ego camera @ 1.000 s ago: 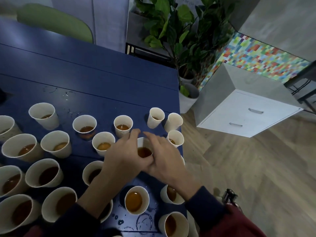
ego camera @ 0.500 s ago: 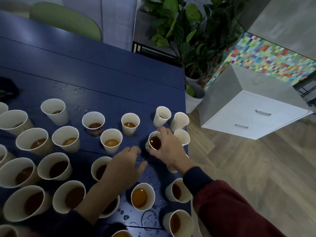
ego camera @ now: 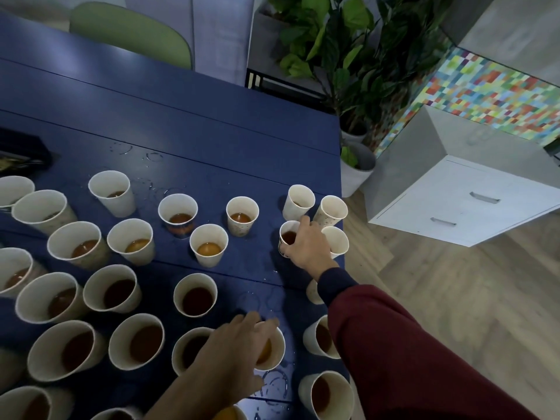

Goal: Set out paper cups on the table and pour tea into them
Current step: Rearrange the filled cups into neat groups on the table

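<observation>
Several white paper cups with brown tea stand on the dark blue table (ego camera: 212,137). My right hand (ego camera: 307,247) grips a small cup of dark tea (ego camera: 288,236) near the table's right edge, thumb on its near side and fingers over the far rim. Two more small cups (ego camera: 298,201) (ego camera: 331,212) stand just beyond it, and another (ego camera: 338,241) sits to its right. My left hand (ego camera: 233,350) lies over the rim of a cup of orange tea (ego camera: 268,350) near the front, fingers spread across its top. Whether they curl round it is unclear.
A dark flat object (ego camera: 21,156) lies at the table's far left. Wet rings and drops mark the tabletop. Beyond the right edge are potted plants (ego camera: 354,71), a grey drawer cabinet (ego camera: 463,195) and wooden floor. A green chair (ego camera: 130,34) stands behind the table.
My left hand has pulled back toward me and now covers the near cup of orange tea. My right hand still holds the small dark-tea cup, set further right by the edge cups.
</observation>
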Tool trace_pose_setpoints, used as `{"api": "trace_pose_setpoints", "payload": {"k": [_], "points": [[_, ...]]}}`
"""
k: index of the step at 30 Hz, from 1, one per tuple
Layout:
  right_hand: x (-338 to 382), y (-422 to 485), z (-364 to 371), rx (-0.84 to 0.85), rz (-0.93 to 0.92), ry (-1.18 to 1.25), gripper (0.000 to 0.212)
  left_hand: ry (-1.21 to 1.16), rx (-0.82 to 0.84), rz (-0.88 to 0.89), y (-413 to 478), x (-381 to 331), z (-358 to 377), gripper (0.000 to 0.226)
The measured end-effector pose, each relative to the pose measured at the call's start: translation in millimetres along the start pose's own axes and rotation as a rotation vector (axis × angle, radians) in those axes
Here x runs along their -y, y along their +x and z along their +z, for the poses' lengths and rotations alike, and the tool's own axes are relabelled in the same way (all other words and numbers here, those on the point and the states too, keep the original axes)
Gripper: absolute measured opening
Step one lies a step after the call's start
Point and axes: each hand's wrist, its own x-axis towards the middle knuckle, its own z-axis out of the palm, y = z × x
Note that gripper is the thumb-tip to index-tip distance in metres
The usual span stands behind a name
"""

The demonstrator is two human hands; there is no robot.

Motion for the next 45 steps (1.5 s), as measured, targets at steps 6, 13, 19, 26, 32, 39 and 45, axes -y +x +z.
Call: {"api": "trace_pose_setpoints", "payload": {"k": [6, 13, 19, 26, 32, 39, 45], "points": [[-3, 0, 1, -0.006, -0.001, -0.045, 0.065, -0.037, -0.03, -0.003, 3, -1, 4, 0.07], [-4, 1, 4, -0.046, 0.002, -0.157, 0.06, -0.063, -0.029, 0.024, 5, 1, 10, 0.075], [-3, -5, 2, -0.042, -0.039, -0.198, 0.059, -0.074, -0.066, 0.018, 8, -2, 11, 0.056], [4, -68, -23, -0.102, -0.141, -0.051, 0.061, -0.142, -0.171, -0.048, 14, 1, 6, 0.052], [-10, -127, -19, 0.166, -0.212, 0.113, 0.073, -0.207, -0.309, -0.136, 23, 3, -16, 0.056], [-17, -153, 11, 0.153, -0.261, 0.353, 0.095, -0.205, -0.457, -0.064, 27, -6, -21, 0.059], [-18, -153, 8, 0.061, -0.316, 0.277, 0.092, -0.318, -0.447, -0.04, 28, -11, -13, 0.072]]}}
